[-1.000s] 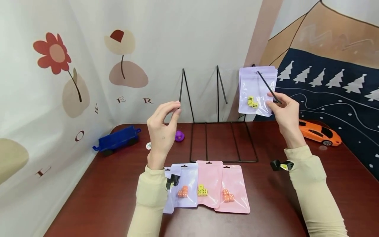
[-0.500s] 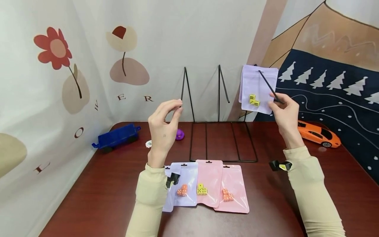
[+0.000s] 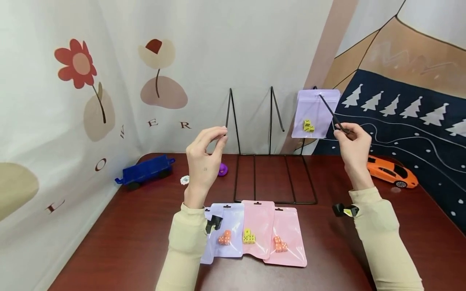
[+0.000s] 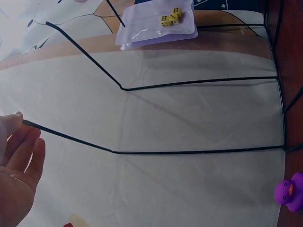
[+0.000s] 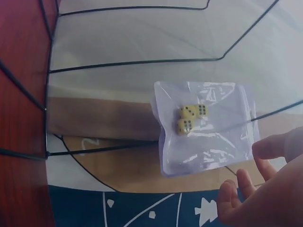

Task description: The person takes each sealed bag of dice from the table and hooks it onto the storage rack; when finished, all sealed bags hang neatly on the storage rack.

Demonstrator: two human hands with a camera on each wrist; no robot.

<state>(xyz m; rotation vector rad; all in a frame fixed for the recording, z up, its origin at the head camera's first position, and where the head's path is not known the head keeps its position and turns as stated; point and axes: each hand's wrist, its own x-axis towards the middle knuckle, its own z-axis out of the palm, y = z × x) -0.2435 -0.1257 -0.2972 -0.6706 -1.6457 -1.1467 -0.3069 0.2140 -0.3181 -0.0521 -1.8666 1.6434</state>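
Note:
In the head view my left hand [image 3: 205, 159] pinches the tip of the left hook of a black wire rack [image 3: 275, 154]. The left wrist view shows that hook [image 4: 71, 138] running out from between thumb and fingers. A lilac zip bag [image 3: 314, 115] with yellow dice [image 3: 308, 126] hangs on the right hook. Beside its right edge is my right hand [image 3: 353, 149], fingers loosely bent. From the right wrist, the thumb [image 5: 270, 145] lies near the bag's top edge, apart from the hook, with nothing held. The rack's middle hook [image 3: 277, 109] is bare.
On the table in front lie a lilac bag [image 3: 233, 218] with orange dice, a pink bag [image 3: 260, 218] with yellow dice and another pink bag [image 3: 291, 226]. A blue trailer [image 3: 147, 171] stands left, an orange car [image 3: 393, 171] right, a purple duck [image 4: 289, 191] behind my left hand.
My right hand has let go of the lilac bag's edge and drawn slightly right; the bag now hangs freely on the hook. The left hand keeps its pinch on the left hook.

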